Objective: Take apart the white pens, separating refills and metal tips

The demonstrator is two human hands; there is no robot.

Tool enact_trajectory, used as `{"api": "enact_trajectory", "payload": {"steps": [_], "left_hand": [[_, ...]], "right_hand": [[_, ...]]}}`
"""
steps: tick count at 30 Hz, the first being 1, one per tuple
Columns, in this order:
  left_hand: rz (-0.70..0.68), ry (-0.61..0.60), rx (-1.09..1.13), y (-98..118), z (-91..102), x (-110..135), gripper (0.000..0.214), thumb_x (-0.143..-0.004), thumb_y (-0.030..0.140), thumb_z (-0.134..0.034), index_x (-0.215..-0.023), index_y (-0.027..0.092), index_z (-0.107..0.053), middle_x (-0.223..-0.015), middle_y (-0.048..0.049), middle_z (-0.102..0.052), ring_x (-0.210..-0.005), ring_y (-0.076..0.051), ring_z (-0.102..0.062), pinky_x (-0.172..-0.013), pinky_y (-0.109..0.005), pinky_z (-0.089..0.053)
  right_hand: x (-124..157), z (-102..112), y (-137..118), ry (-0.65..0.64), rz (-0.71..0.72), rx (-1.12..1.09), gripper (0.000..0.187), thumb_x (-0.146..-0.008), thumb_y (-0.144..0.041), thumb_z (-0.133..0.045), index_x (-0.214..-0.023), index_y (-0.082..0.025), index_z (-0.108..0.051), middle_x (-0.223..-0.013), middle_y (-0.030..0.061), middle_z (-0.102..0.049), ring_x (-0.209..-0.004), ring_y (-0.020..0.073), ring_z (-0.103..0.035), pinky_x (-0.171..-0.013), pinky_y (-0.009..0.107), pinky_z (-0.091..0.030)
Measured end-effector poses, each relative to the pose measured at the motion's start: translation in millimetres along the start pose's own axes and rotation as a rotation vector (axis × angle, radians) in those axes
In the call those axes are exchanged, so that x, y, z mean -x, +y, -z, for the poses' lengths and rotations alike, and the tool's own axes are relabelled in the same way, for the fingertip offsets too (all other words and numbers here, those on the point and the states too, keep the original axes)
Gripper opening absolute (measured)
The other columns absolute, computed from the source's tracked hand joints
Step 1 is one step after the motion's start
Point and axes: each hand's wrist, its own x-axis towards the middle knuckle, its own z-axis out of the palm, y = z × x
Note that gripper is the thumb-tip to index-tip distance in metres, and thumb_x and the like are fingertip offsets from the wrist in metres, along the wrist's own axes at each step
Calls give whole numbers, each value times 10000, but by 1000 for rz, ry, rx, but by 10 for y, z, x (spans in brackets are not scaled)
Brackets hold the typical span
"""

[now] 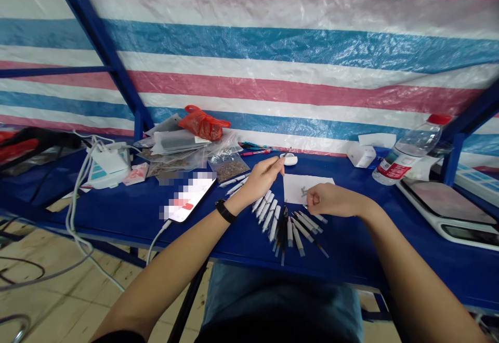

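My left hand (262, 179), with a black band on the wrist, is closed with its fingertips pressed together. A thin dark sliver shows by the fingertips; I cannot make out what they hold. Just beyond them lies a white oval case (289, 159). My right hand (331, 199) is curled over the front right part of a white paper sheet (292, 183), its fingertips largely hidden. Small grey springs (304, 191) lie on the sheet beside it. Between my hands are white pen barrels (274, 223) in a row and a fan of pen refills and grey tubes (298, 241).
On the left, a lit phone (195, 197) is plugged into a white cable (155, 239). Clear bags (230, 169) and a red plastic bag (202, 124) stand behind it. To the right are a bottle (409, 153), a small box (362, 155) and a scale (452, 208).
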Motion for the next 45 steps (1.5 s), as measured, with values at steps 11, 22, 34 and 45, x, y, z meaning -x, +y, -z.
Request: {"api": "enact_trajectory", "payload": {"steps": [11, 22, 34, 45], "left_hand": [[-23, -113, -217, 83, -45, 66, 379, -1018, 432, -396, -742, 200, -512, -616, 55, -370, -581, -124, -390, -593, -264, -297], [-17, -157, -251, 113, -55, 79, 385, -1022, 434, -397, -747, 197, -525, -577, 65, -324, -560, -124, -365, -604, -271, -280], [-21, -170, -267, 134, -56, 81, 381, -1019, 419, -400, -743, 194, -535, -604, 59, -381, -585, -127, -405, -631, -272, -300], [-9, -184, -266, 158, -49, 91, 375, -1022, 412, -406, -750, 191, -539, -607, 61, -378, -588, -121, -406, -629, -265, -308]], "right_hand": [[-61, 69, 14, 859, 335, -998, 264, -635, -366, -793, -726, -251, -573, -663, -8, -675, -579, 162, -653, -578, 300, -538], [-131, -3, 14, 879, 368, -1220, 338, -674, -359, -844, -765, -267, -533, -674, -44, -667, -649, 166, -714, -666, 291, -575], [-133, -30, -37, 856, 419, -1237, 314, -635, -326, -872, -744, -244, -588, -625, -57, -679, -586, 140, -720, -603, 241, -579], [-160, -58, -9, 863, 456, -1146, 324, -666, -369, -879, -774, -245, -600, -656, -39, -711, -595, 157, -731, -615, 267, -601]]}}
